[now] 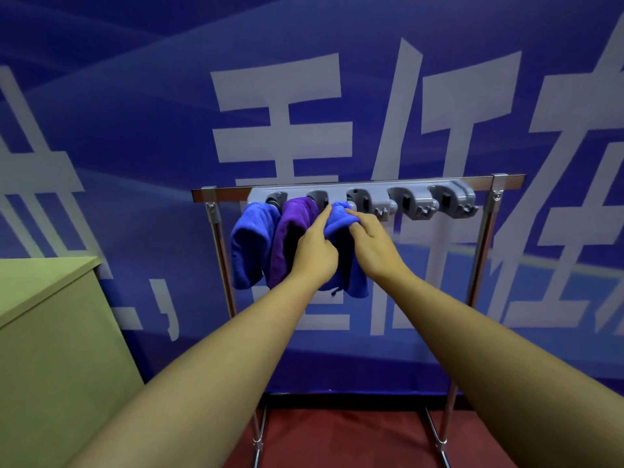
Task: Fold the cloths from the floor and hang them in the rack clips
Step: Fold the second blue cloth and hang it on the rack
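A grey clip bar (371, 194) with several clips runs along the top rail of a metal rack (216, 238). One blue cloth (251, 244) hangs from the leftmost clip and a purple cloth (290, 238) from the second. A third cloth, blue (339, 219), hangs at the third clip. My left hand (315, 251) points its index finger up at that cloth's top, the other fingers curled. My right hand (374, 244) pinches the top of the same blue cloth beside the third clip. The two rightmost clips hold nothing.
A pale green cabinet (50, 339) stands to the left of the rack. Behind the rack hangs a blue banner with large white characters (304, 113). The rack's feet (435, 434) stand on a red floor (344, 440).
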`<state>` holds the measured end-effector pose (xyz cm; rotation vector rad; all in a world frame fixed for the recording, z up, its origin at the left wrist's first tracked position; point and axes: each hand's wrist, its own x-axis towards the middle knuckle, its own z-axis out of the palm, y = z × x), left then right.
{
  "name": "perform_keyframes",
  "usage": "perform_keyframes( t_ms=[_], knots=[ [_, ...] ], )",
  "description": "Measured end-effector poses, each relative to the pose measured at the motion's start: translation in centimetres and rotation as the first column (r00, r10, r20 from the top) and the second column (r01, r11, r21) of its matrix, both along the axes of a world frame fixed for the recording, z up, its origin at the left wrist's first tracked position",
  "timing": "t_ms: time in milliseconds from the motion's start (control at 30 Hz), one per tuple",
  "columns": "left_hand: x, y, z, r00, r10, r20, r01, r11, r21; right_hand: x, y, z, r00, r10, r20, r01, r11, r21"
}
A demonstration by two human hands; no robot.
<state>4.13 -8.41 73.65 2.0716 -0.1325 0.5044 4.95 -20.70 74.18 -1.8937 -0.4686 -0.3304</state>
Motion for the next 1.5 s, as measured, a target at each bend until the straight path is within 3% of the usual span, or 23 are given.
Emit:
perform_keyframes(
  t_ms=[233, 600, 1000, 1300, 1500],
  knots=[
    [-0.5, 0.3, -0.9, 0.986, -0.169, -0.011, 0.158, 0.941, -0.299, -0.9, -0.6, 0.1, 0.999, -0.006, -0.048, 0.013, 0.990, 0.140],
    [-1.0, -0.4, -0.5, 0.972, -0.105, -0.208, 0.044, 0.960, -0.278, -2.1, -0.6, 0.2, 0.997, -0.007, -0.073, 0.010, 0.999, 0.045],
    [-8.1, 1.3, 1.0, 0.983, -0.064, -0.172, 0.006, 0.947, -0.321, -7.9, -1.2, 0.8, 0.996, -0.084, -0.032, 0.085, 0.996, 0.037],
    [-18.2, 2.9, -3.6, 0.971, -0.153, -0.185, 0.093, 0.950, -0.297, -17.4, -0.6, -3.3, 0.995, 0.012, -0.097, -0.019, 0.997, -0.069],
    [-26.7, 4.1, -9.3, 0.969, -0.163, -0.187, 0.095, 0.940, -0.328, -26.3, -1.9, -8.8, 0.984, 0.085, -0.159, -0.084, 0.996, 0.014]
  ],
)
